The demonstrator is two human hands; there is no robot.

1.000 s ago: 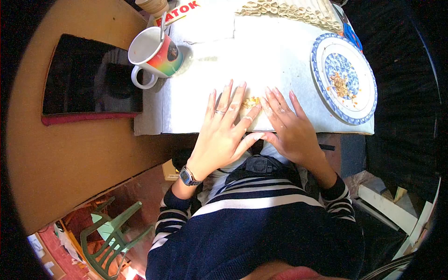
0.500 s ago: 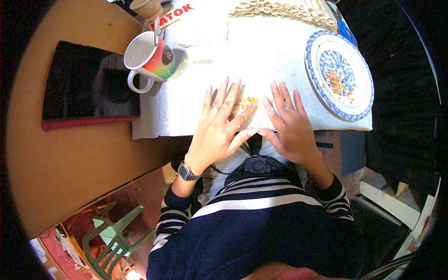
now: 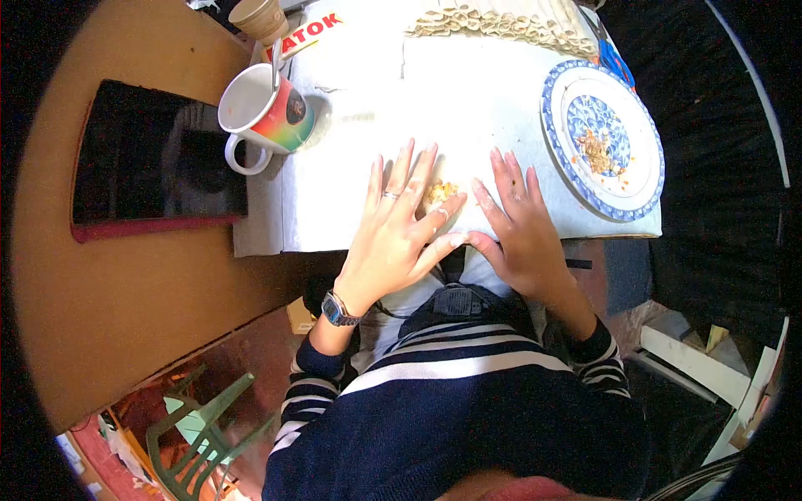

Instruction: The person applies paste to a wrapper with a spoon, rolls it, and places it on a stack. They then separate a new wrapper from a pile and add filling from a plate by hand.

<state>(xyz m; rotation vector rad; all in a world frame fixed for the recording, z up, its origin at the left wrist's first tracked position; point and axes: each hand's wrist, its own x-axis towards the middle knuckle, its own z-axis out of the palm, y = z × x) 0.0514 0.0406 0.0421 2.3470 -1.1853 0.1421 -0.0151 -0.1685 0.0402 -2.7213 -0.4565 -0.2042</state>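
My left hand (image 3: 403, 213) lies flat, fingers spread, with a ring on one finger and whitish smears on the skin. Beside it, my right hand (image 3: 524, 219) is also flat and open, palm down at the table's near edge. The two thumb tips meet or nearly meet. Between the hands sits a small heap of yellowish chopped filling (image 3: 443, 194), partly hidden by my left index finger. The glare on the white tabletop (image 3: 351, 200) hides any thin sheet under the filling.
A blue-patterned plate (image 3: 631, 104) with filling scraps (image 3: 596, 154) stands right, near blue-handled scissors (image 3: 616, 65). Pale thin rolls (image 3: 501, 32) line the back. On the left are a colourful mug (image 3: 288, 117) holding a utensil, a lettered yellow-red pack (image 3: 311, 33), and a dark-screened tablet (image 3: 159, 159).
The whole view has shifted slightly, with the table sitting a little lower. Both hands keep nearly the same flat pose around the filling.
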